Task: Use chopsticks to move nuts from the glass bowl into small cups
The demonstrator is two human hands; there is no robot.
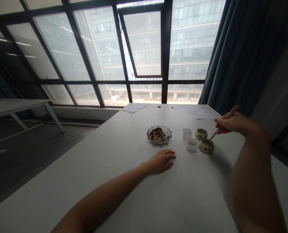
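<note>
The person's right hand [229,124] is raised above the surface [124,174], grasping a pair of wooden chopsticks [227,118]. The sticks slant down across the hand, and their tips end at or just over the rim of a small round pottery bowl [206,146]. From here I can't tell whether the tips touch the rim or reach inside, and the hand hides part of the grip. The left hand [162,161] lies open and palm down on the surface, holding nothing, just in front of a glass dish [159,135].

The dish is heaped with small brown and dark pieces, perhaps nuts or beans, though they are too small to identify. To its right stand two small white square tubs [191,144] [187,133], and the nearer one has something pale at the bottom. A second pottery bowl [201,133] sits just behind the first. Both bowls carry dark markings, but I can't read them, and their insides are mostly out of sight.

Loose papers [134,107] [199,113] lie at the far end of the surface, beside two small dark objects [159,106] that I can't make out. Both forearms run out of the bottom of the view. Beyond them, a window [144,48] looks onto a glass-fronted building.
</note>
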